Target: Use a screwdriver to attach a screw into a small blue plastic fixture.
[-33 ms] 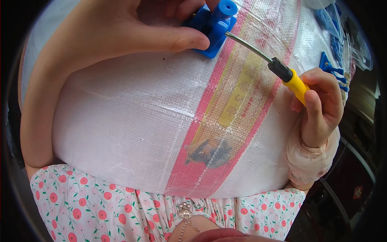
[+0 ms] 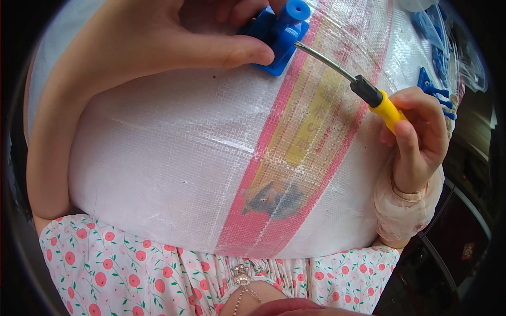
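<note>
My left hand (image 2: 174, 45) is closed on a blue plastic part (image 2: 287, 39) at the top of the head view, thumb lying along its near side. The part has a round knob with a small hole in its end; my fingers and the frame edge hide some of it. From the right, a screwdriver (image 2: 369, 90) with a yellow and black handle slants up, its metal tip at the part's right side. Whether the tip sits in a screw, I cannot tell. My right hand (image 2: 424, 131) grips the handle between thumb and fingers.
A white woven sheet (image 2: 158, 147) with a pink and yellow printed band covers the work surface. Beyond my right hand, another blue plastic piece (image 2: 429, 84) lies near the right edge. Clear plastic bags (image 2: 469, 71) with blue pieces are at the far right.
My right thumb has shifted very slightly on the screwdriver handle. The blue plastic part and my left hand look the same.
</note>
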### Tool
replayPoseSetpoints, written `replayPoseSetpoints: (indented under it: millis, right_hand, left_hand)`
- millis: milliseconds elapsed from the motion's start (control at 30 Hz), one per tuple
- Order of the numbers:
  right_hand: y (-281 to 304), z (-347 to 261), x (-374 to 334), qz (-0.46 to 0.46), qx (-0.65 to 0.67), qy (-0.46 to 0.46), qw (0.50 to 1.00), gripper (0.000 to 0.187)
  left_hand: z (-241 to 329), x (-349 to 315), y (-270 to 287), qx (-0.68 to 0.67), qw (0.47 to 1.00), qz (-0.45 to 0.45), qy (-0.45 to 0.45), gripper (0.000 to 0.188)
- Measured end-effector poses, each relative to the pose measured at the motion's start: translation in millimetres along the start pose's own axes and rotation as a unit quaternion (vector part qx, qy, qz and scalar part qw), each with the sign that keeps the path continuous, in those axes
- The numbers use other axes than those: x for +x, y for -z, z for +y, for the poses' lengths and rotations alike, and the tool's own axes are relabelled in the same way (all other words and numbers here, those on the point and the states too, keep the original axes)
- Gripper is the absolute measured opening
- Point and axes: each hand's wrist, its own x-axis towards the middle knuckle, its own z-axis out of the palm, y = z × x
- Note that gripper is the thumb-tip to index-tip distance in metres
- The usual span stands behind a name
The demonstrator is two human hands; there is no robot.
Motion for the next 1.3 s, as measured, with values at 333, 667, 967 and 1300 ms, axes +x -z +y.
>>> replayPoseSetpoints:
  millis: [333, 667, 967, 1300]
  right_hand:
    - [-0.3, 6.9, 5.6, -0.045, -0.066, 0.119, 0.990, 0.040]
    - [1.5, 5.4, 2.1, -0.033, -0.069, 0.094, 0.993, 0.034]
    - [-4.4, 4.7, 5.8, -0.062, -0.076, 0.116, 0.988, 0.041]
    - [0.9, 0.4, -4.9, 0.023, -0.028, 0.013, 0.999, 0.035]
  left_hand:
    - [-1.8, 1.1, -2.2, -0.022, 1.000, -0.004, 0.008, 0.030]
    - [-12.8, -3.1, -3.3, -0.090, 0.996, 0.009, 0.013, 0.030]
    - [-22.5, -4.4, -5.4, -0.106, 0.994, 0.017, -0.015, 0.030]
    - [-12.6, -1.2, -0.8, -0.052, 0.998, 0.007, -0.020, 0.030]
